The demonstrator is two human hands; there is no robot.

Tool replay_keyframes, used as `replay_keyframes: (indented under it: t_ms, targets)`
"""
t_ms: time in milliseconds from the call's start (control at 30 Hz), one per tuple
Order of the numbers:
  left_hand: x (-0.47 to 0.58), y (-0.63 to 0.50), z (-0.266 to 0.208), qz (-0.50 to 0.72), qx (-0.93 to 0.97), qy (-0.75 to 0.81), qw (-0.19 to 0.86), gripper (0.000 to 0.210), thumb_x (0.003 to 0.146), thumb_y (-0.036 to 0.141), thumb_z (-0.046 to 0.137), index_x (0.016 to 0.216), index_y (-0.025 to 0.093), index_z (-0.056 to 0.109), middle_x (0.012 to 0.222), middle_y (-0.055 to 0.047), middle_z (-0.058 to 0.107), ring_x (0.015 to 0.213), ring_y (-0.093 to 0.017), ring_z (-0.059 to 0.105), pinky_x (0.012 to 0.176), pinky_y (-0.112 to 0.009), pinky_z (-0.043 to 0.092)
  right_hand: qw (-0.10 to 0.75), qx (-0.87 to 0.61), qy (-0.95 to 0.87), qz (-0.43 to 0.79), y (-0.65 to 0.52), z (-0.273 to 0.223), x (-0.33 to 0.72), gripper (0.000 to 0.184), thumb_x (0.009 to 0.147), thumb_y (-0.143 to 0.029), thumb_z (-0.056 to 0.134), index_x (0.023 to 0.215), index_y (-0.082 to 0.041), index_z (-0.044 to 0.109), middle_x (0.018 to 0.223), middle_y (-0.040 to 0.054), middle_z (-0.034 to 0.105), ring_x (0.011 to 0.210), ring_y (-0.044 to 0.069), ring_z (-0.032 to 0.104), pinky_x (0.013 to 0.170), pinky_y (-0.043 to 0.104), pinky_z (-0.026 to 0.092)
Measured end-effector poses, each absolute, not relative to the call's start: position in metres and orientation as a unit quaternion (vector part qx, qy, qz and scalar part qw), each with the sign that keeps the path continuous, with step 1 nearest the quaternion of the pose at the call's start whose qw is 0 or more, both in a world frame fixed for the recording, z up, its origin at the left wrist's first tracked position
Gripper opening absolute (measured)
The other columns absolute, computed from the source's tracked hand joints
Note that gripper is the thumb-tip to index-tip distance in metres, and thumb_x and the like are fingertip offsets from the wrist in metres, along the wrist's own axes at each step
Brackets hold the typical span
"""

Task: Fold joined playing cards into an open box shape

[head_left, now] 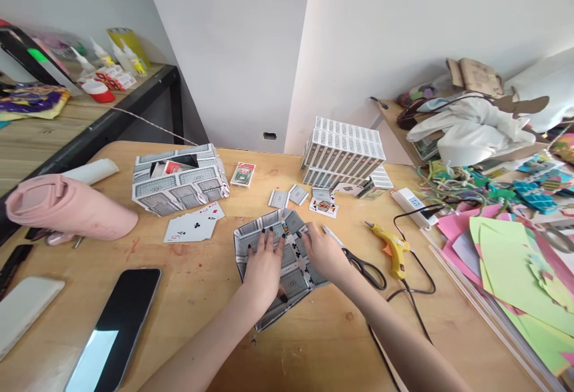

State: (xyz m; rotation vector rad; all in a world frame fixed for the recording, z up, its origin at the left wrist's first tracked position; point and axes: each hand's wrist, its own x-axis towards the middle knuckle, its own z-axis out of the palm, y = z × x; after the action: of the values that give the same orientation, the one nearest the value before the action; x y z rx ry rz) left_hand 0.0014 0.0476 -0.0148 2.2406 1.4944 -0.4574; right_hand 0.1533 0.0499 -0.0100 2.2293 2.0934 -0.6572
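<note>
A box-like piece made of grey-backed playing cards (293, 284) lies on the table in front of me. My left hand (263, 268) rests on it with fingers spread flat and the thumb near its lower edge. At its right side, my right hand (326, 253) has its fingers curled and closed at the card edge; part of its grip is hidden. A strip of face-up club cards shows between the hands. Right beside my right hand lie black-handled scissors (368, 269). Just beyond the piece are small folded cards (298, 195) and a face card (323, 207).
A finished-looking card box (182, 180) with an opening stands at back left, near fanned cards (192, 226) and a card pack (243, 174). Stacked card packs (345, 150) stand behind. A yellow glue gun (394, 248) trails its cord at right. A pink tumbler (85, 210) and phone (119, 326) lie left.
</note>
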Motion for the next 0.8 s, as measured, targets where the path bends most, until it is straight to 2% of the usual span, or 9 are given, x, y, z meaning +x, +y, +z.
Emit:
replay_keyframes:
  t_ms: [67, 200, 433, 567, 800]
  targets:
    - [0.001, 0.048, -0.015, -0.164, 0.803, 0.535, 0.205, 0.118, 0.042, 0.031, 0.085, 0.141, 0.018, 0.024, 0.148, -0.020, 0.019, 0.135, -0.037, 0.018, 0.099, -0.054, 0.034, 0.009, 0.706, 0.677, -0.206, 0.057, -0.012, 0.153, 0.022, 0.094, -0.030, 0.030, 0.103, -0.016, 0.045, 0.070, 0.0067, 0.059, 0.062, 0.019, 0.058, 0.052, 0.025, 0.030]
    - [0.001, 0.048, -0.014, -0.162, 0.805, 0.532, 0.208, 0.116, 0.042, 0.030, 0.085, 0.141, 0.017, 0.025, 0.148, -0.020, 0.018, 0.135, -0.037, 0.018, 0.099, -0.055, 0.033, -0.015, 0.697, 0.681, -0.224, 0.063, -0.021, 0.158, 0.018, 0.094, -0.024, 0.029, 0.093, -0.017, 0.046, 0.069, 0.0044, 0.056, 0.062, 0.016, 0.055, 0.054, 0.023, 0.029]
    - [0.001, 0.048, -0.012, -0.170, 0.808, 0.528, 0.201, 0.113, 0.044, 0.029, 0.085, 0.140, 0.019, 0.026, 0.148, -0.019, 0.019, 0.135, -0.036, 0.018, 0.099, -0.054, 0.034, -0.054, 0.691, 0.682, -0.233, 0.061, -0.029, 0.160, 0.018, 0.094, -0.024, 0.028, 0.088, -0.019, 0.045, 0.063, -0.0006, 0.050, 0.056, 0.012, 0.046, 0.052, 0.021, 0.025]
    - [0.002, 0.049, -0.012, -0.175, 0.807, 0.527, 0.202, 0.116, 0.042, 0.031, 0.085, 0.141, 0.019, 0.026, 0.148, -0.020, 0.019, 0.135, -0.037, 0.018, 0.100, -0.053, 0.034, -0.047, 0.696, 0.685, -0.208, 0.060, -0.031, 0.160, 0.019, 0.093, -0.025, 0.029, 0.088, -0.018, 0.046, 0.061, -0.0011, 0.049, 0.055, 0.013, 0.044, 0.052, 0.022, 0.023]
    - [0.003, 0.048, -0.015, -0.162, 0.808, 0.530, 0.198, 0.114, 0.043, 0.027, 0.085, 0.140, 0.017, 0.028, 0.147, -0.022, 0.021, 0.134, -0.039, 0.018, 0.098, -0.058, 0.032, -0.068, 0.699, 0.665, -0.253, 0.060, -0.032, 0.161, 0.020, 0.093, -0.024, 0.027, 0.089, -0.018, 0.046, 0.061, -0.0021, 0.047, 0.056, 0.012, 0.045, 0.052, 0.021, 0.024]
